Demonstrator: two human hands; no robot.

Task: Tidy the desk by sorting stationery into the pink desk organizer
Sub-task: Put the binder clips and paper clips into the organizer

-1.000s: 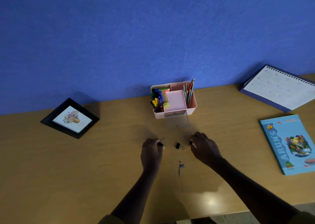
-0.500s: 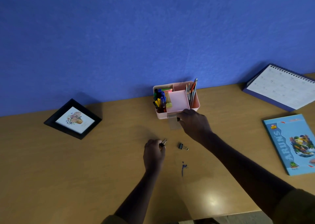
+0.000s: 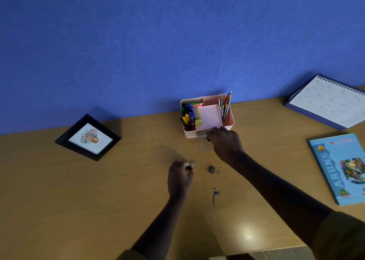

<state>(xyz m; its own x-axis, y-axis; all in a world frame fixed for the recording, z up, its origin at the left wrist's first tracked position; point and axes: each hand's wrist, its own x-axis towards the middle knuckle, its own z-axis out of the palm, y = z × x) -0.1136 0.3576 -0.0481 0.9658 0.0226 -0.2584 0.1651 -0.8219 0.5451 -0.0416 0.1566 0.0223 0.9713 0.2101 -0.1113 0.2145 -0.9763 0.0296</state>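
Note:
The pink desk organizer [image 3: 229, 121] stands at the back of the desk against the blue wall, with pens on its left and pencils on its right. Its clear drawer [image 3: 203, 145] is pulled out in front. My right hand [image 3: 225, 141] hovers over that drawer, pinching a small black binder clip [image 3: 208, 139] that is mostly hidden by my fingers. My left hand [image 3: 180, 177] rests on the desk, fingers closed on another black binder clip [image 3: 190, 165]. A third binder clip [image 3: 213, 169] lies loose on the desk between my arms.
A framed flower picture [image 3: 88, 138] lies at the left. At the right, a spiral desk calendar [image 3: 327, 101] leans by the wall, and a blue notebook [image 3: 343, 166] lies in front of it. A blue ink smear [image 3: 215, 194] marks the desk near the loose clip.
My right hand picked a binder clip off the desk and carried it up to the organizer's open drawer. My left hand stayed put, holding its clip.

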